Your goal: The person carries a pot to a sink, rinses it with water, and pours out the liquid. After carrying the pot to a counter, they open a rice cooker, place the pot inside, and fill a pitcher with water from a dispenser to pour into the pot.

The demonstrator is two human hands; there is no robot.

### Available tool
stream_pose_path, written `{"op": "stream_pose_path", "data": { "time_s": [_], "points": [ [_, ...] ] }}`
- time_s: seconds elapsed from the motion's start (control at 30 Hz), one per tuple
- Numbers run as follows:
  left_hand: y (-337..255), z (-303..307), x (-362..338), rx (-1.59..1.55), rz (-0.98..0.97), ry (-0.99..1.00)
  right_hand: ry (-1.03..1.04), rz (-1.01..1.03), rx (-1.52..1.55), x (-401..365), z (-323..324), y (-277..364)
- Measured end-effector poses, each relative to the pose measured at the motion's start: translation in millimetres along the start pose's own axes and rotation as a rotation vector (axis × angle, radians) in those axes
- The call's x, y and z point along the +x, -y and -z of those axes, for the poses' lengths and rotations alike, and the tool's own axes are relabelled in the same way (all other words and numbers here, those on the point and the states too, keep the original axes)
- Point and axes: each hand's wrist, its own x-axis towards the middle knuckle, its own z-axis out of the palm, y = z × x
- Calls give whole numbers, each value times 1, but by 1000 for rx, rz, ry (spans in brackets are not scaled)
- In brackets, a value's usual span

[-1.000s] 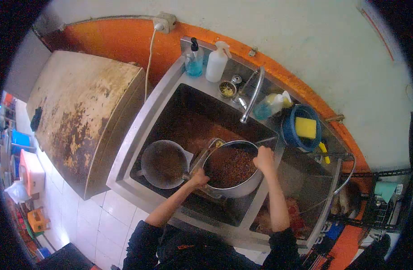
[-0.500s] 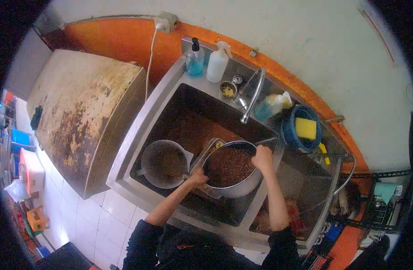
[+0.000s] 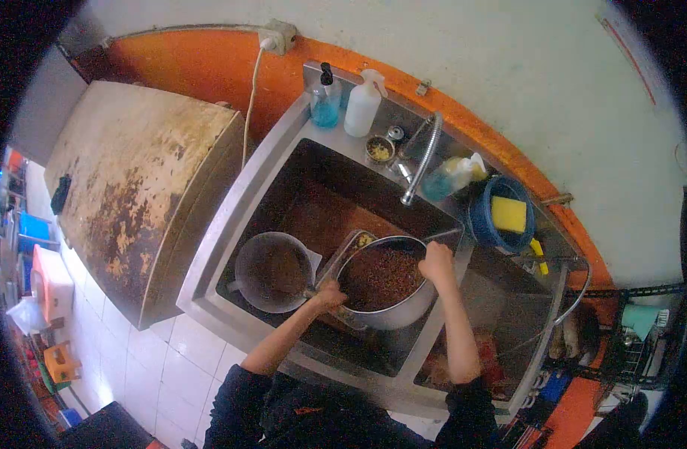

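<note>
A large round metal pot [image 3: 399, 314] sits over the left sink basin, near the divider, with small reddish-brown pieces [image 3: 379, 278] inside. My left hand [image 3: 329, 297] is closed on the pot's left side. On the upper right rim, my right hand [image 3: 437, 263] is closed as well. Left of the pot, a round strainer [image 3: 274, 272] rests in the same basin, its handle end close to my left hand. Partly behind the pot is a small metal container [image 3: 362, 241] with yellowish bits.
Behind the basins stand a flexible faucet [image 3: 431, 153], a blue soap bottle [image 3: 324, 105], a white spray bottle [image 3: 363, 107] and a blue basket [image 3: 478, 217] with a yellow sponge [image 3: 508, 214]. A worn chest [image 3: 145, 179] stands left of the sink [image 3: 227, 196].
The reddish-brown pieces in the pot have shifted slightly. Both hands keep their places on the pot.
</note>
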Motion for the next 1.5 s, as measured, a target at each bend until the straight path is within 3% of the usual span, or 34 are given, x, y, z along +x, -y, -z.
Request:
{"op": "stream_pose_path", "data": {
  "time_s": [0.07,0.17,0.27,0.33,0.37,0.43,0.47,0.53,0.57,0.63,0.73,0.83,0.97,1.07,1.23,1.27,1.33,1.4,1.43,1.5],
  "points": [
    [2,-2,2,5,-66,-38,24,-15,9,1,2,0],
    [-14,6,-3,113,15,-16,28,-11,15,-1,4,1],
    [-61,23,-22,-149,87,21,-8,23,13,-2,2,-1],
    [-97,39,-29,-254,487,193,-23,41,15,0,-1,-2],
    [-82,32,-25,-254,488,193,-23,18,19,0,-2,-3],
    [-47,14,-10,9,253,79,-23,-6,23,3,-6,-4],
    [-27,5,-4,10,254,81,-7,-10,10,5,-9,-6],
    [6,-9,7,-62,-25,-14,10,-14,-3,6,-9,-7],
    [10,-12,10,-61,-24,-13,11,-7,-3,5,-7,-6],
    [13,-17,12,-109,347,169,14,0,-2,4,-5,-4],
    [-48,14,-15,-127,215,137,-3,-14,3,3,-4,-4],
    [-66,20,-23,-221,335,125,15,1,-1,3,-4,-4],
    [-7,-9,7,-74,480,269,11,16,-27,4,-10,-9],
    [4,-13,7,-304,477,328,21,40,-13,-3,-5,-11],
    [-111,29,-42,376,218,23,-73,67,25,-19,-23,-40],
    [-103,19,-46,379,215,16,-7,81,125,-24,-25,-52],
    [-88,-2,-62,89,21,-439,51,98,229,-41,-40,-77],
    [-126,20,-89,55,10,-408,-159,236,396,-63,-69,-101],
    [-155,35,-109,16,6,-373,-166,246,396,-76,-73,-98],
    [-207,62,-147,-77,-1,-431,-86,-8,1057,-101,-72,-88]
  ]
}}
